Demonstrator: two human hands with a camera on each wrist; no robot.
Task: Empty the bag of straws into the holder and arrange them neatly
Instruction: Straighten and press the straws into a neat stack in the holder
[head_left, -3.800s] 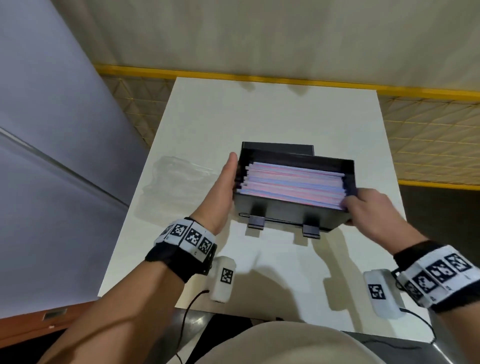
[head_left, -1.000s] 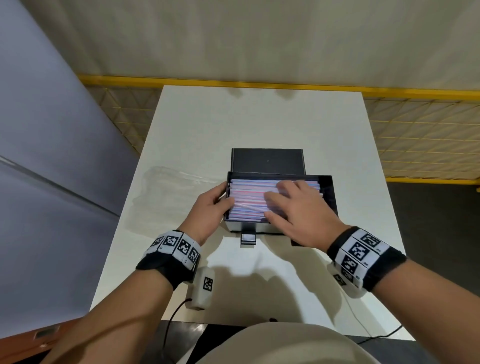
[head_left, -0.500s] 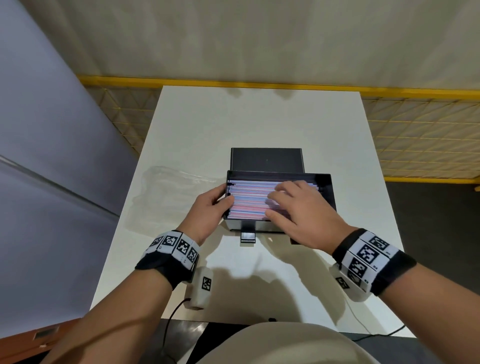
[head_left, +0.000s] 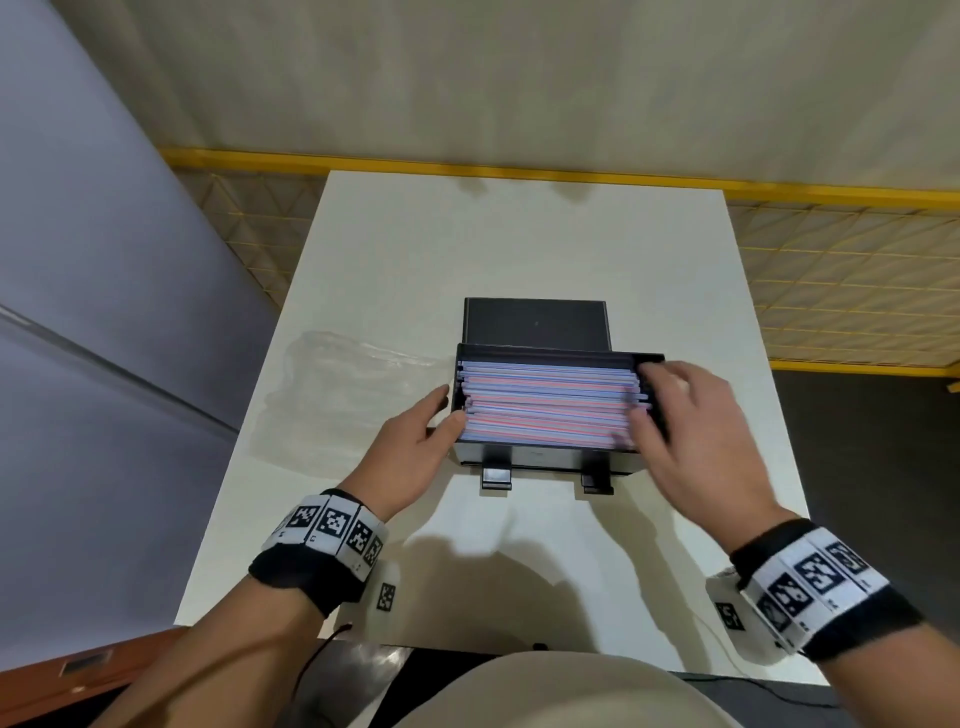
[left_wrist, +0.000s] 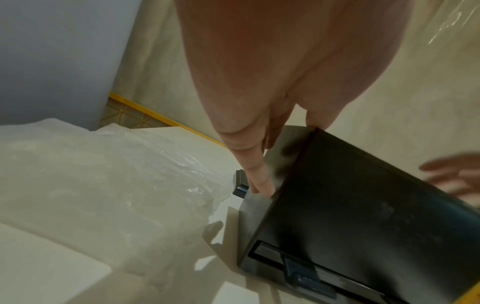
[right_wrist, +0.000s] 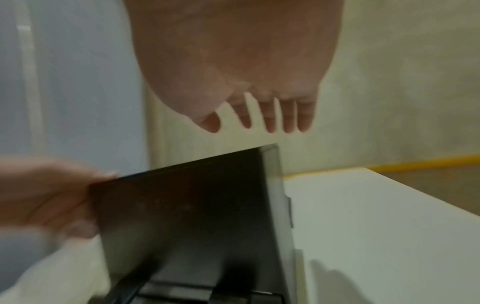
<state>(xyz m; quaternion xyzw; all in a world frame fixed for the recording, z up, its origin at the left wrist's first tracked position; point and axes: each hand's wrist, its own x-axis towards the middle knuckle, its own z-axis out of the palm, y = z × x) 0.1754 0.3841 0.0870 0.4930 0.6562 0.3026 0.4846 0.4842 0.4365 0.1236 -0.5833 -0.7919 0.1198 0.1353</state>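
The black holder (head_left: 540, 458) stands mid-table, filled with pink and blue wrapped straws (head_left: 545, 405) lying flat, left to right. Its lid (head_left: 535, 325) stands open behind. My left hand (head_left: 449, 410) grips the holder's left wall, with the thumb over the rim at the straws' left ends. In the left wrist view its fingers (left_wrist: 259, 181) lie along the outside of the holder (left_wrist: 363, 216). My right hand (head_left: 647, 397) is at the straws' right ends with its fingers spread. In the right wrist view these fingers (right_wrist: 270, 121) are straight, above the holder (right_wrist: 182, 216).
The empty clear plastic bag (head_left: 343, 395) lies flat on the white table (head_left: 519, 234), left of the holder. A grey wall stands to the left. A yellow-edged mesh floor (head_left: 831, 291) runs behind and to the right of the table.
My right hand has slid from the middle of the straws to their right ends. The left hand has stayed at the holder's left wall.
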